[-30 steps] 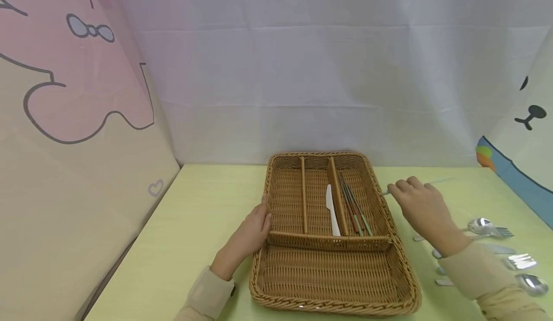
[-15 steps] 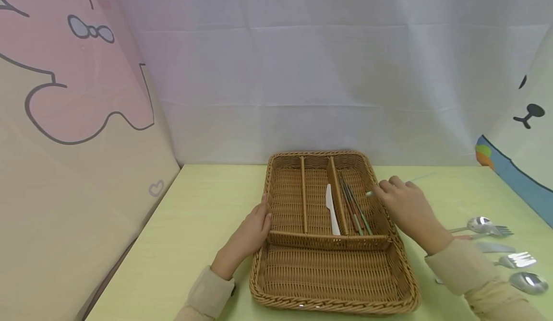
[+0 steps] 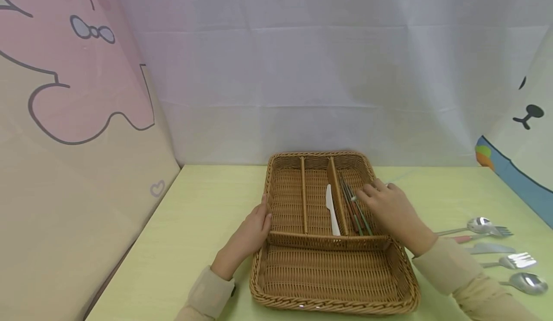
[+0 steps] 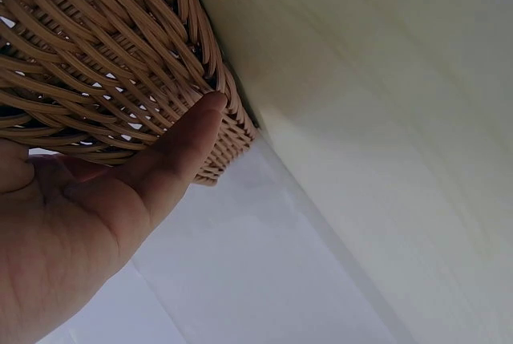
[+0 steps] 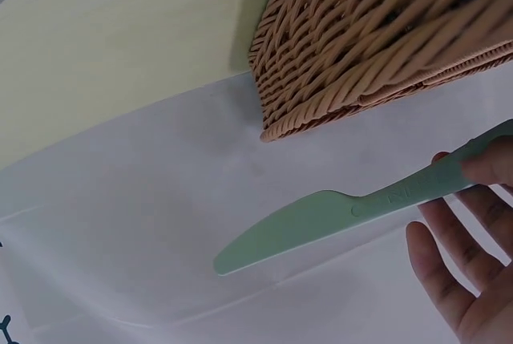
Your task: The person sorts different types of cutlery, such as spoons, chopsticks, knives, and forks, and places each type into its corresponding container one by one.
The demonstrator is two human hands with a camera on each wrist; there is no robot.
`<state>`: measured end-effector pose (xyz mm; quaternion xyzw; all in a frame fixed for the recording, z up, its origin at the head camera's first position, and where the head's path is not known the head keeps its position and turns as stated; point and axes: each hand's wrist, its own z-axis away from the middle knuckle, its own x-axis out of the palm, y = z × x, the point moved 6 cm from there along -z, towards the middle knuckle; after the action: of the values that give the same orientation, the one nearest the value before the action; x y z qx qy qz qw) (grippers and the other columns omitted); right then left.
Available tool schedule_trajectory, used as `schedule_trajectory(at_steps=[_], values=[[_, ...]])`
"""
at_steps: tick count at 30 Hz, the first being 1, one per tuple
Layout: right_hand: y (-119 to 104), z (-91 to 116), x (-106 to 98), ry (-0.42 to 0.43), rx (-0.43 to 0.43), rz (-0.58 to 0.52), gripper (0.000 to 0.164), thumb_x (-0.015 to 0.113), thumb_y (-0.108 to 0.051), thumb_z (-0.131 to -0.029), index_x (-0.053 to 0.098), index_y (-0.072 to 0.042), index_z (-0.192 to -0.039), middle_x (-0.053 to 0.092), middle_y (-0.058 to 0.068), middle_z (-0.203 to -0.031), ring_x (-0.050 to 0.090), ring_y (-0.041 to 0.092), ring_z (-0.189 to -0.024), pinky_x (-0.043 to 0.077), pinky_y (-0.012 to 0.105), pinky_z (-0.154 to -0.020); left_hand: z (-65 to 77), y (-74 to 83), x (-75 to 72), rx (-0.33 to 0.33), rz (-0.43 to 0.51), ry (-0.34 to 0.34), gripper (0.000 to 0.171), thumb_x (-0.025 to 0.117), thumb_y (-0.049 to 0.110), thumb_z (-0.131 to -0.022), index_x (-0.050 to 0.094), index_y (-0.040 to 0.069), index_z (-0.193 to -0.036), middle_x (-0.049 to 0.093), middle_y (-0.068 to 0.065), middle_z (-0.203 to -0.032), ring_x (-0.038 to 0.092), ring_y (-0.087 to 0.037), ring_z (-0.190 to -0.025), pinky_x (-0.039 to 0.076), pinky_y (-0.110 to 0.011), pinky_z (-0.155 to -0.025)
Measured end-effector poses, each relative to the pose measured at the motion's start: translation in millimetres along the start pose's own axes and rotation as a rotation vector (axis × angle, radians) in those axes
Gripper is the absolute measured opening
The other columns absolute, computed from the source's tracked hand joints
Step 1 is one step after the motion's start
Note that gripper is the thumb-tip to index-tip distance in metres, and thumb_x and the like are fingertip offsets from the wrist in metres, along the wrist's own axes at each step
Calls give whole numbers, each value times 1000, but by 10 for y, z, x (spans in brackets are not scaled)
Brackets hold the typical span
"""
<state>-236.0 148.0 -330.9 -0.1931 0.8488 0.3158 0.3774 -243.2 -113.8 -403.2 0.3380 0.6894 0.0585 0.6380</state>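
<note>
My left hand (image 3: pixel 247 234) holds the left rim of a brown wicker cutlery basket (image 3: pixel 332 306); in the left wrist view a finger (image 4: pixel 172 151) lies along its woven outer wall. Above the basket's right side, my right hand (image 3: pixel 390 213) pinches a pale green table knife (image 5: pixel 296 232) by its handle, the blade pointing away past the rim. In the head view, the handle's end shows over the far right compartment. Several chopsticks (image 3: pixel 356 210) with red and green ends lie in that compartment. A white knife (image 3: pixel 331 210) rests in the middle one.
On the table right of the basket lie a spoon (image 3: pixel 529 283), a fork (image 3: pixel 520 261), a knife (image 3: pixel 490 248), and a second spoon (image 3: pixel 478 224) overlapping a red-handled fork (image 3: pixel 466 238). A pale curtain (image 3: pixel 276 71) hangs behind the table (image 3: pixel 203 206).
My right hand has moved left with the green knife, from the table beside the basket to over its far right compartment. The left hand has stayed at the left rim.
</note>
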Motion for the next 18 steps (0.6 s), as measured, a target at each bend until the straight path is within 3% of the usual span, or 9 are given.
schedule_trajectory(at_steps=[9, 13, 18], values=[[-171, -80, 33, 52, -75, 14, 31, 75, 7, -61, 64, -4, -88, 66, 8, -78, 57, 26, -74, 54, 35, -52, 4, -1, 6, 12, 6, 1, 55, 33, 14, -99, 7, -10, -141, 49, -27, -121, 49, -18, -73, 52, -40, -72], [-248, -107, 51, 40, -99, 10, 31, 76, 2, -61, 64, -6, -88, 65, 6, -77, 56, 24, -74, 53, 34, -52, 8, -4, 7, 6, 16, -3, 55, 33, 15, -99, 7, -10, -141, 45, -29, -127, 53, -25, -88, 51, -45, -82], [-338, -139, 92, -1, -131, 15, 28, 76, -1, -63, 65, -7, -89, 68, 5, -81, 58, 25, -78, 55, 35, -56, 7, -3, 0, -2, 15, 2, 55, 33, 16, -99, 7, -9, -142, 44, -31, -129, 54, -29, -94, 51, -48, -85]])
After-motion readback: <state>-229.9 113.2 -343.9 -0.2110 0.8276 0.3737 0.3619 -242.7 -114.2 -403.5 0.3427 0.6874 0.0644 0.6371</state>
